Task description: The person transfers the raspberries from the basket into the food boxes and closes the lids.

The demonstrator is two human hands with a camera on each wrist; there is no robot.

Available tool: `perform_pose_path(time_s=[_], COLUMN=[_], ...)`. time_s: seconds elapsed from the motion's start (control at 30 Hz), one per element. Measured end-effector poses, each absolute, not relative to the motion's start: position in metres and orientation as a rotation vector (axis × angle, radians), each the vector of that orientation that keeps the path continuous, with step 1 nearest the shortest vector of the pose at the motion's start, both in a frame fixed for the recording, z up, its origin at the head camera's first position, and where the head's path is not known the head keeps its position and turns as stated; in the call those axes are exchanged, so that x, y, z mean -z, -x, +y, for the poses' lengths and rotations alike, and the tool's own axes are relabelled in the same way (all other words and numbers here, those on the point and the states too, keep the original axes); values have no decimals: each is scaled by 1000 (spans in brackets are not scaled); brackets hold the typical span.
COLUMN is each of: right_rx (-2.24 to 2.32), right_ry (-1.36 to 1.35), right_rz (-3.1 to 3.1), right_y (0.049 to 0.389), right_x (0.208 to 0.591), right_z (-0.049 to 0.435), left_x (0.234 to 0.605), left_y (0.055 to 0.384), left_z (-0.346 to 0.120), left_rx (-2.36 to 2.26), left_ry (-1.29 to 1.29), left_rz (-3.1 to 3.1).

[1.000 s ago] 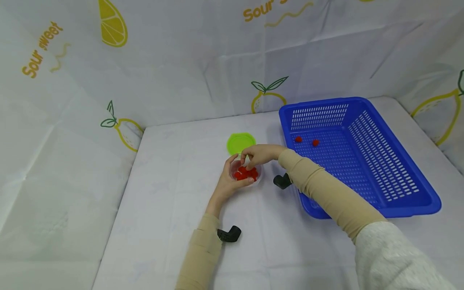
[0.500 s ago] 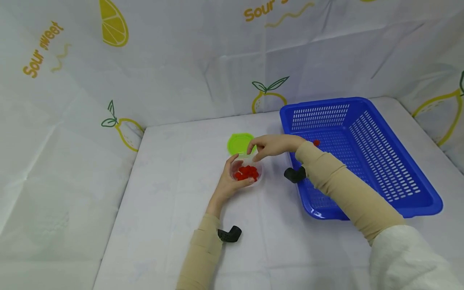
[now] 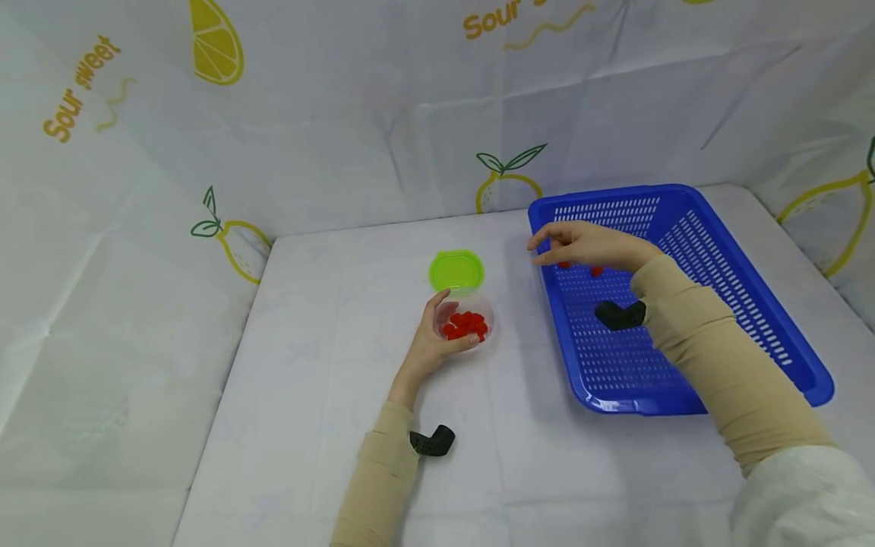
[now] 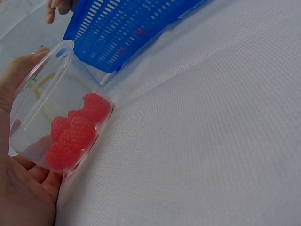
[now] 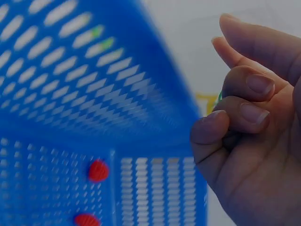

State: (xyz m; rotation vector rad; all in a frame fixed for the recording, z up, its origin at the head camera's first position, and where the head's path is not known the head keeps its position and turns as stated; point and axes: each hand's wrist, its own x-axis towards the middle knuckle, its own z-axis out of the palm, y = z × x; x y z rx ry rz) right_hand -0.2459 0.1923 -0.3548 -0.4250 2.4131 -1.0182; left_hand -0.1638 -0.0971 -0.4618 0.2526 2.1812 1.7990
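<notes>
My left hand [image 3: 432, 346] holds a clear plastic cup [image 4: 84, 70] upright on the white cloth, fingers and thumb around its sides. Several red raspberries [image 4: 81, 129] lie at the cup's bottom. My right hand [image 3: 595, 245] hovers over the left back part of a blue slotted basket [image 3: 601, 372]. In the right wrist view nothing shows between the thumb and index finger, which stand apart, while the other fingers [image 5: 209, 126] curl loosely. Beneath that hand, two raspberries [image 5: 98, 170] lie on the basket's floor.
A green lid [image 3: 456, 271] lies flat just behind the cup. The basket fills the table's right side. Behind the table hangs a white cloth with lemon prints [image 3: 217, 45]. A black device [image 3: 433, 441] sits at the left wrist, another [image 3: 620, 314] at the right.
My right hand has left the cup, where its fingers were among the raspberries, and moved right and back over the basket. The left hand and cup have stayed in place.
</notes>
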Motion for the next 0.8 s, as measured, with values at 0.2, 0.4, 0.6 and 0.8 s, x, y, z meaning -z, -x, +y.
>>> perform_pose_path(time_s=[0.2,0.4,0.6,0.8], right_rx=[1079,1055,1011,1026], right_ry=[307,208,118,23], right_rz=[2449,2469,2491,2517], right_y=[251,253,255,258], right_x=[377,397,412,426], right_z=[224,246,261,271], left_x=[463,487,496,492], left_y=[165,175,177,176], left_z=[-97,-97,-97,-98], left_rx=[-1811,-1823,-1838,-1822], left_ry=[-254,-232,-239,-229], left_rz=[2176,2179,2203,2180])
